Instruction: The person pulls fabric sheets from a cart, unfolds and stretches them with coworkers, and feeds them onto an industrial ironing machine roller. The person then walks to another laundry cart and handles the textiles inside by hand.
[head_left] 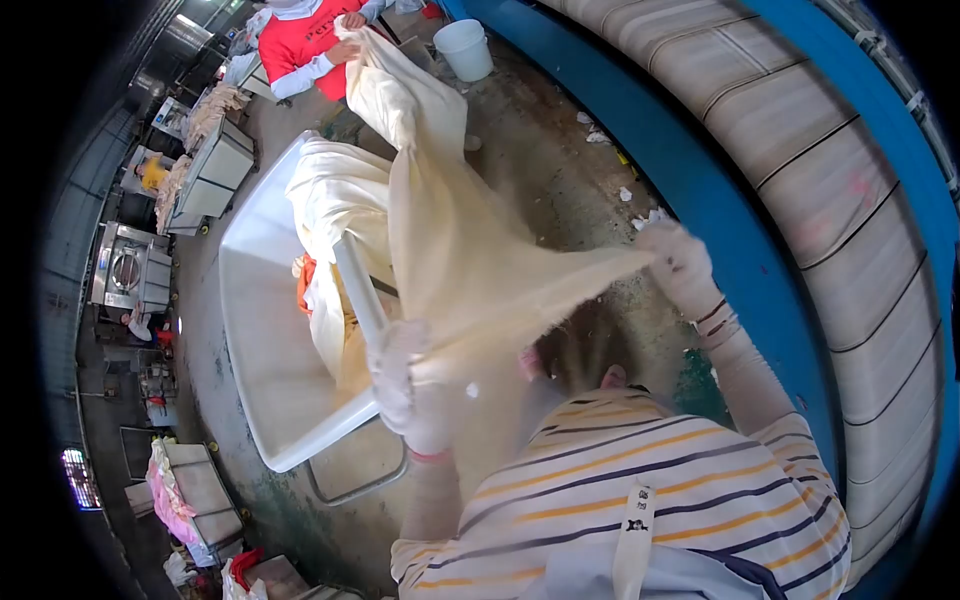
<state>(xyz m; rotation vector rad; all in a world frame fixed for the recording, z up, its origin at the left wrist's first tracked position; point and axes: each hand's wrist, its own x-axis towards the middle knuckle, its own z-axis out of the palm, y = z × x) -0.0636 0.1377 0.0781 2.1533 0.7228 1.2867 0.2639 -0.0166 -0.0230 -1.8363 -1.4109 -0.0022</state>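
A long cream cloth stretches between me and a person in a red top, whose two hands hold its far end. My right hand, in a pale glove, is closed on one corner and pulls it out taut to the right. Gloved and blurred, my left hand is closed at the cloth's near left edge, beside the rim of a white cart. More cream cloth hangs over the cart's far side and down into it, with an orange piece next to it.
Along the right runs a blue-framed machine with a padded grey belt. A white bucket stands on the floor near the other person. Carts with cloth and a washing machine are at the left.
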